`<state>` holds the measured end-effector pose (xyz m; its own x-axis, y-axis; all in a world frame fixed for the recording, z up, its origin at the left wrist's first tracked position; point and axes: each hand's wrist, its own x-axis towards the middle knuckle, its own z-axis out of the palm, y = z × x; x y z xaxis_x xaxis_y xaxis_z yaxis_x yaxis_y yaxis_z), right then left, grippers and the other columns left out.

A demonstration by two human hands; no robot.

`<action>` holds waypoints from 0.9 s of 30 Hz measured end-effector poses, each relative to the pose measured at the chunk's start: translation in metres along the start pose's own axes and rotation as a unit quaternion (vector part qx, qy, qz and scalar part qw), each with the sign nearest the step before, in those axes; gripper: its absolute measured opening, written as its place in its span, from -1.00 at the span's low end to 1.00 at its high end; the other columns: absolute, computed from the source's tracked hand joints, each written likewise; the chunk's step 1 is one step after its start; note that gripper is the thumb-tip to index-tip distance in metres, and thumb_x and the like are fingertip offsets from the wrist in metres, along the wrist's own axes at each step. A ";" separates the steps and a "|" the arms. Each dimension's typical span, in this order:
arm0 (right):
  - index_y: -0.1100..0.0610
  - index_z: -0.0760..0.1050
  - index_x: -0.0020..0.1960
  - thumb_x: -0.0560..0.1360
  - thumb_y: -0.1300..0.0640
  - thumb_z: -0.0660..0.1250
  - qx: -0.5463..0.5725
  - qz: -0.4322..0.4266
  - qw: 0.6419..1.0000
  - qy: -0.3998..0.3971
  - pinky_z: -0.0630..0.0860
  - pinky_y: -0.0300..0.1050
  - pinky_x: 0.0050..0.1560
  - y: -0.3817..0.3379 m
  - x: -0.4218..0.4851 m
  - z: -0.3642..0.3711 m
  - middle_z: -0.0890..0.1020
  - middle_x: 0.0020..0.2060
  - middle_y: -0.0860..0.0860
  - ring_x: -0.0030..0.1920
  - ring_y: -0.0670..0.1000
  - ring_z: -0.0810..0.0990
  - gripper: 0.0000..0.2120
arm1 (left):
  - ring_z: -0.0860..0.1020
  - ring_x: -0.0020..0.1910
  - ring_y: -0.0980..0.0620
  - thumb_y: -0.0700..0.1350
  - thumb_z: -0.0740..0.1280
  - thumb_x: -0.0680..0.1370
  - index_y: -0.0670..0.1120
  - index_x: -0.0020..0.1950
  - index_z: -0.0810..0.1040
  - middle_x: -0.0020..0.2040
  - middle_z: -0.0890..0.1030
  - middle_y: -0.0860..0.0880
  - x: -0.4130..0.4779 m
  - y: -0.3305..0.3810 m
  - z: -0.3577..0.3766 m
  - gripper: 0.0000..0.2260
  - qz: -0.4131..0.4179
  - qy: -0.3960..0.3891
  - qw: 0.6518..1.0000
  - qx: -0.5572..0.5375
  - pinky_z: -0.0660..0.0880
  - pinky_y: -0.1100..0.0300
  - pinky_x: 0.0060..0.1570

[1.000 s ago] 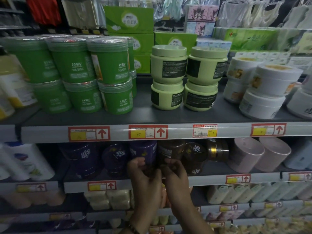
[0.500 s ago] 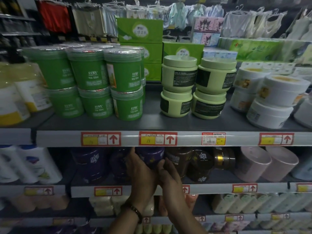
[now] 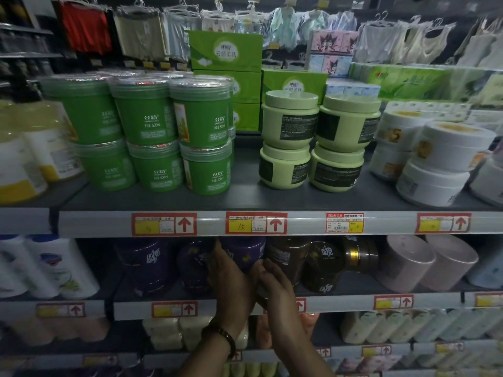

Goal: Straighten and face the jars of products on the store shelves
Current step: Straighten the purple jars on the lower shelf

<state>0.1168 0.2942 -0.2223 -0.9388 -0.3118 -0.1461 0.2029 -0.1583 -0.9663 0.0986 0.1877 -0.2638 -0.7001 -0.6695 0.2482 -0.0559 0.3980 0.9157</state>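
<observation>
One head-worn wide-angle camera faces the store shelves (image 3: 340, 304) squarely from close by, tilted slightly down; the front edge of the upper shelf (image 3: 381, 224) crosses mid-frame, and the left hand (image 3: 231, 281) and right hand (image 3: 277, 289) reach up from the frame's bottom.
</observation>
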 end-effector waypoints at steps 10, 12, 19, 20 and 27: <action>-0.01 0.63 0.33 0.62 0.07 0.35 0.003 -0.044 0.999 -0.016 0.53 -0.04 0.37 0.003 -0.009 0.010 0.75 0.20 -0.12 0.25 -0.15 0.68 -0.70 | 0.27 0.59 -0.11 0.15 0.54 0.41 0.04 0.64 0.11 0.59 0.32 -0.09 -0.010 0.003 -0.002 -0.07 0.027 0.027 0.999 0.010 0.35 -0.26 0.50; 0.01 0.60 0.39 0.58 0.06 0.38 0.007 -0.045 0.999 -0.026 0.51 0.01 0.43 0.004 -0.009 0.012 0.73 0.24 -0.09 0.29 -0.12 0.66 -0.62 | 0.27 0.59 -0.12 0.11 0.56 0.42 0.04 0.64 0.10 0.60 0.31 -0.10 -0.010 -0.001 -0.005 -0.07 0.035 0.033 0.999 0.021 0.35 -0.27 0.49; -0.04 0.45 0.54 0.44 0.01 0.43 -0.009 -0.053 0.996 -0.071 0.55 -0.28 0.28 0.015 -0.011 0.023 0.66 0.35 -0.18 0.38 -0.19 0.59 -0.34 | 0.28 0.56 -0.14 0.15 0.52 0.43 -0.01 0.64 0.11 0.59 0.30 -0.13 -0.008 -0.004 -0.021 -0.10 0.035 0.059 0.997 0.032 0.33 -0.23 0.50; -0.05 0.43 0.55 0.43 0.01 0.44 -0.017 -0.055 0.996 -0.072 0.54 -0.34 0.24 0.016 -0.011 0.026 0.65 0.36 -0.20 0.37 -0.23 0.58 -0.31 | 0.28 0.56 -0.15 0.14 0.52 0.44 -0.05 0.64 0.12 0.59 0.31 -0.14 -0.008 -0.005 -0.024 -0.10 0.043 0.067 0.996 0.045 0.33 -0.22 0.50; 0.00 0.43 0.56 0.62 0.27 0.36 -0.031 -0.049 0.993 -0.104 0.56 -0.37 0.17 0.011 -0.014 0.045 0.67 0.33 -0.20 0.31 -0.23 0.62 -0.47 | 0.38 0.48 -0.25 0.06 0.58 0.47 -0.02 0.61 0.12 0.54 0.36 -0.21 -0.003 -0.015 -0.040 -0.12 0.069 0.112 0.985 0.112 0.40 -0.23 0.42</action>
<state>0.1447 0.2549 -0.2219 -0.8737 -0.4864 -0.0099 0.0895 -0.1407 -0.9860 0.1296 0.1585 -0.2654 -0.5395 -0.7104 0.4520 -0.1444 0.6069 0.7815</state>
